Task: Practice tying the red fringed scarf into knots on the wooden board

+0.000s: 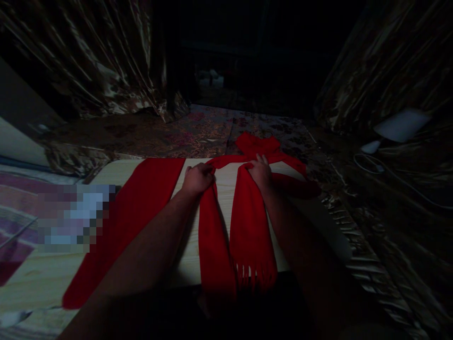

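A red scarf (pixel 251 212) lies across the light wooden table (pixel 191 264), with two lengths hanging toward me. One length ends in a fringe near the front edge. My left hand (pixel 200 178) is closed on the scarf at the top of the left length. On the right length, my right hand (pixel 261 173) grips the scarf near its upper end. More of the scarf lies bunched beyond my hands and spills over the far edge. Left of my left forearm, a long flat red cloth (pixel 130 217) stretches from the far edge to the near left.
A blurred-out patch (pixel 76 217) covers something at the table's left. Striped bedding (pixel 17 203) lies beside it. A white lamp (pixel 401 126) with a cable stands at right. Patterned curtains (pixel 116 61) hang behind, above a flowered cloth (pixel 205 127). The room is dark.
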`<action>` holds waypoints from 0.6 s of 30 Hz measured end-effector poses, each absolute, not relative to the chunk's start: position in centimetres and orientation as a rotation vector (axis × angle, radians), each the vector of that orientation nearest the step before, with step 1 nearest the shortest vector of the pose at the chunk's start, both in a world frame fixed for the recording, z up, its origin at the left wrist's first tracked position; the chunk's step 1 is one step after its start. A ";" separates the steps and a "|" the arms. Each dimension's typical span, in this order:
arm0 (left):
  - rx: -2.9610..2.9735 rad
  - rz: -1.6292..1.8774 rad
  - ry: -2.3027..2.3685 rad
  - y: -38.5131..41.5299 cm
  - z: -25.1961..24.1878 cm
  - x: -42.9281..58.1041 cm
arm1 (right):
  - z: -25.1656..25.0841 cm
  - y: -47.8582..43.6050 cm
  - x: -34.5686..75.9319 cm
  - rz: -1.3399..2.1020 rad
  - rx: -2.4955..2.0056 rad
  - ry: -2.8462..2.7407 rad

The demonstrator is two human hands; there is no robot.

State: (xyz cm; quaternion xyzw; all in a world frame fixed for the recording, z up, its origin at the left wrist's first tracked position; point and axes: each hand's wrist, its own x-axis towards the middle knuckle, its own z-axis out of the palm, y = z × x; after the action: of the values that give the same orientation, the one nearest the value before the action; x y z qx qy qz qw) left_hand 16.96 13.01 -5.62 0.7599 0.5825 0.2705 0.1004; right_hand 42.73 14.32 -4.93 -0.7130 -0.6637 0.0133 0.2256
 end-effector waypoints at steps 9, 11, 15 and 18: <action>2.125 0.846 1.740 13.2 -5.8 17.2 | -0.4 3.5 42.0 1.114 -1.374 -2.440; 2.132 0.860 1.705 13.4 -6.2 17.2 | 0.7 1.0 42.6 1.575 -0.931 -2.687; 2.133 0.892 1.678 13.8 -6.8 17.0 | 1.3 1.9 45.0 1.588 -0.939 -2.556; 2.142 0.896 1.667 13.8 -6.9 16.9 | 0.5 5.7 47.8 0.760 -1.632 -2.027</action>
State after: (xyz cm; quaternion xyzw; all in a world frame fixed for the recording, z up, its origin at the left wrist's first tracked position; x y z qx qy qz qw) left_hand 16.85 13.84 -6.86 0.7418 0.5775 0.3102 0.1413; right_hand 47.78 5.68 0.52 -0.5882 -0.7304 0.2737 0.2136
